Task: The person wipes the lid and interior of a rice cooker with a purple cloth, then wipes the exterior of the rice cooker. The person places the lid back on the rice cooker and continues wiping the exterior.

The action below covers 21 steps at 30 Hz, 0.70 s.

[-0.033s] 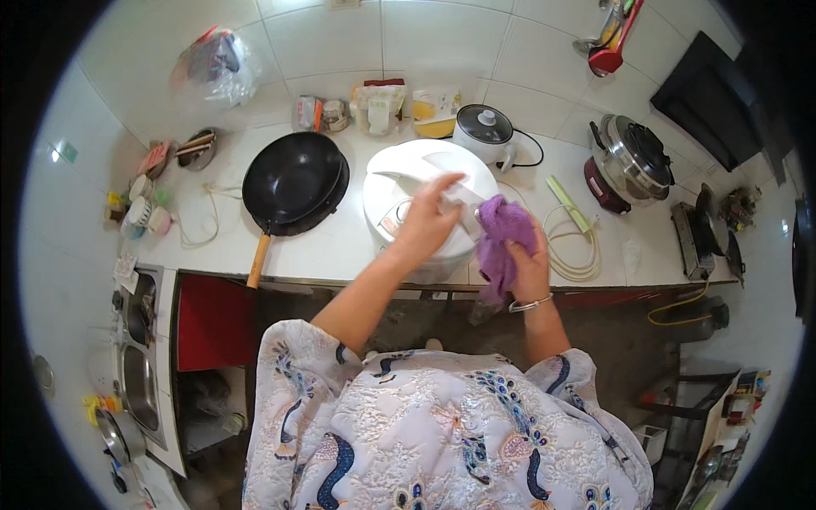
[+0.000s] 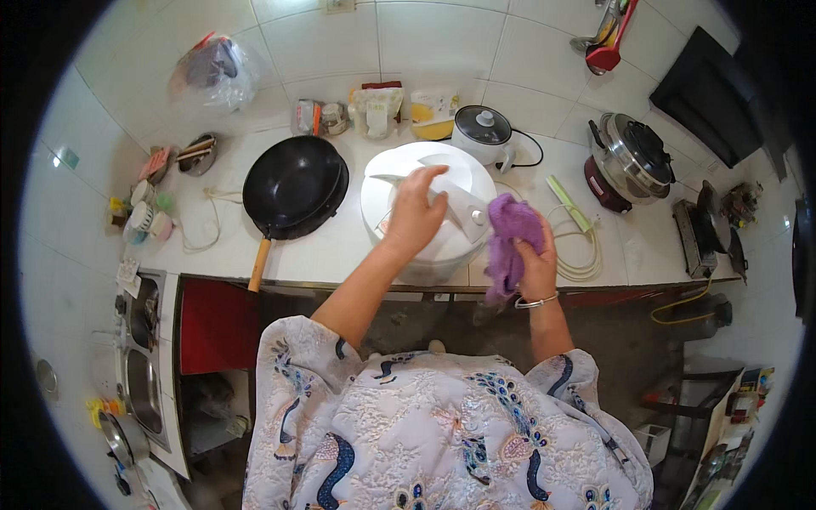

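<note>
A round white lidded appliance [image 2: 395, 161], like a rice cooker, stands at the counter's front edge before me. Over its lid is my left hand [image 2: 416, 208], fingers bent and thumb held apart, with nothing seen in it. Whether the fingertips touch the lid's raised bar I cannot tell. My right hand [image 2: 537, 263] grips a crumpled purple cloth [image 2: 510, 229] just right of the appliance. The cloth hangs down past the counter's edge.
To the left lies a black wok [image 2: 293, 183], its wooden handle over the edge. Behind the appliance stands a small white pot [image 2: 483, 132] with a lid. Right are a green-and-white power strip [image 2: 569, 204] with coiled cable, a pressure cooker [image 2: 629, 161] and a gas stove [image 2: 693, 238].
My left hand has shifted slightly left and away from me over the lid. The cloth in my right hand has moved a little right, off the appliance's rim.
</note>
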Available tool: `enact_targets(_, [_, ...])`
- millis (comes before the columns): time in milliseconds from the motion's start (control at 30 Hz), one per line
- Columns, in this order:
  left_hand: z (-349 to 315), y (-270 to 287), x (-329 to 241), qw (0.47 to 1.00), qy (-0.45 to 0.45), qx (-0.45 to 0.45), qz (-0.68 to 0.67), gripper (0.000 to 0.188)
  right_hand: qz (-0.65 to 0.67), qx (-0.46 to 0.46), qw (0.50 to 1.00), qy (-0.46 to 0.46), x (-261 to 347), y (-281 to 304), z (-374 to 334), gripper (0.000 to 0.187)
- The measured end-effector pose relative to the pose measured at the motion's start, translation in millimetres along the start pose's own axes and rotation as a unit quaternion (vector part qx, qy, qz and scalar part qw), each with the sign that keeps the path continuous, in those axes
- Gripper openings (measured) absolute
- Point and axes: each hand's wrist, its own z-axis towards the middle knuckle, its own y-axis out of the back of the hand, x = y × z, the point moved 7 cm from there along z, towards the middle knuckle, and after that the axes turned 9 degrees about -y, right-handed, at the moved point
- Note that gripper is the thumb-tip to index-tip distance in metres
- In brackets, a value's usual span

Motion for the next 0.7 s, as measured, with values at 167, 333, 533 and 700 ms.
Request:
enact_targets(167, [17,25,47,0.99,0.038,-0.099,0.089,0.028,-0.047,-0.061,0.996,0.039,10,36,36,0.052])
enact_targets(333, [-14,55,83,0.981,0.072,-0.155,0.09,0.031,-0.133,0.03,0.99,0.038,33,-13,76,0.042])
enact_targets(533, [-62,43,106,0.968,0.103,-0.124,0.191,0.046,-0.439,0.214,0.865,0.118,33,-96,156,0.039])
enact_targets(700, [-71,16,109,0.97,0.142,-0.136,0.147,0.048,-0.547,0.456,0.7,-0.054,-17,-135,192,0.039])
